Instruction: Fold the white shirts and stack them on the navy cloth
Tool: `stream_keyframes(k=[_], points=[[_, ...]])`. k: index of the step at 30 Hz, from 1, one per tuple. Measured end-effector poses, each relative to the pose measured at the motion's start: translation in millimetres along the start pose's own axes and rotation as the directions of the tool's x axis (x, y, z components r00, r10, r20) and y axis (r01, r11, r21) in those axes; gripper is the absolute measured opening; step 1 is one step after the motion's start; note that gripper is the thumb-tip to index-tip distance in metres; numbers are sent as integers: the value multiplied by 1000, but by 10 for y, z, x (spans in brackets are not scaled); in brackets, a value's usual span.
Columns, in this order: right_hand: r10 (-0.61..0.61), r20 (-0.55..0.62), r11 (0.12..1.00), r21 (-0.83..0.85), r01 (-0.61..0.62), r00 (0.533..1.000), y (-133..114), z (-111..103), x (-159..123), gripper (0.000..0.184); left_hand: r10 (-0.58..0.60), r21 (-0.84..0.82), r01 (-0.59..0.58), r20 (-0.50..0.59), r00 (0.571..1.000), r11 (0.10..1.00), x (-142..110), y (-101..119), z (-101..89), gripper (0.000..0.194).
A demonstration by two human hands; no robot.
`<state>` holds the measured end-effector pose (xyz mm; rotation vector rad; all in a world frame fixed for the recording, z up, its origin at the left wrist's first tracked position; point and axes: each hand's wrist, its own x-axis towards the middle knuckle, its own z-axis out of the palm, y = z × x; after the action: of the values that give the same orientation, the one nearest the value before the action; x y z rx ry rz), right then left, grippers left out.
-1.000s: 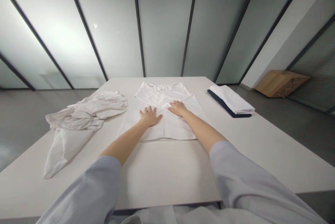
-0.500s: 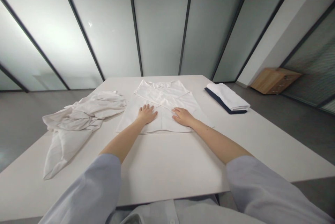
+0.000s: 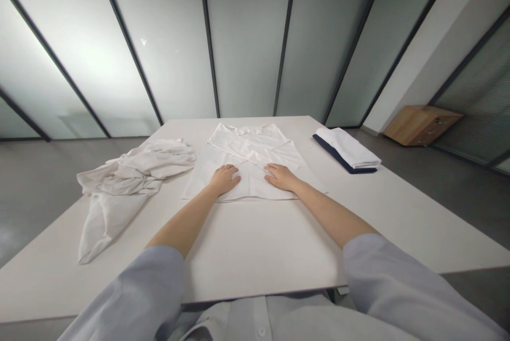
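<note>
A white shirt (image 3: 255, 144) lies spread on the table, its sleeves seemingly folded across the upper part, with wrinkles there and a smoother lower half. My left hand (image 3: 223, 179) rests palm down on the lower left of the shirt, fingers a little bent, thumb pointing inward. On the lower right of the same shirt my right hand (image 3: 281, 177) lies flat, its fingers toward the middle. Neither hand grips the fabric. A crumpled white garment (image 3: 127, 176) is heaped to the left of my left hand, apart from it.
The white table (image 3: 271, 245) reaches forward toward a frosted glass wall. At its right side a folded white cloth (image 3: 348, 147) lies on a folded dark navy cloth (image 3: 338, 158). A wooden cabinet (image 3: 418, 124) stands on the floor beyond, at right.
My left hand's fingers have drawn closer together and bent slightly; both hands stay on the shirt. The view has shifted a little.
</note>
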<state>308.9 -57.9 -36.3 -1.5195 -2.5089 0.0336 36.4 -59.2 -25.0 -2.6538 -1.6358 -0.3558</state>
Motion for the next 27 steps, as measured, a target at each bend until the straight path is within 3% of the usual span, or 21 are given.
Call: stream_keyframes(k=[8,13,20,27], points=[[1,9,999,32,-1,1000,-17,-34,19,48,7,-31,-7,3,1000,999,-3,23,-20,41],[20,28,999,29,-21,999,-48,-112,16,45,24,-2,-24,-20,999,1000,6,116,-63,28],[-128,-80,992,-6,128,989,-151,-162,-15,22,96,28,-96,2,995,995,-15,149,-88,29],[-201,-63,979,21,203,978,-188,-137,0,21,204,-105,-207,-42,978,973,-59,225,-114,29]])
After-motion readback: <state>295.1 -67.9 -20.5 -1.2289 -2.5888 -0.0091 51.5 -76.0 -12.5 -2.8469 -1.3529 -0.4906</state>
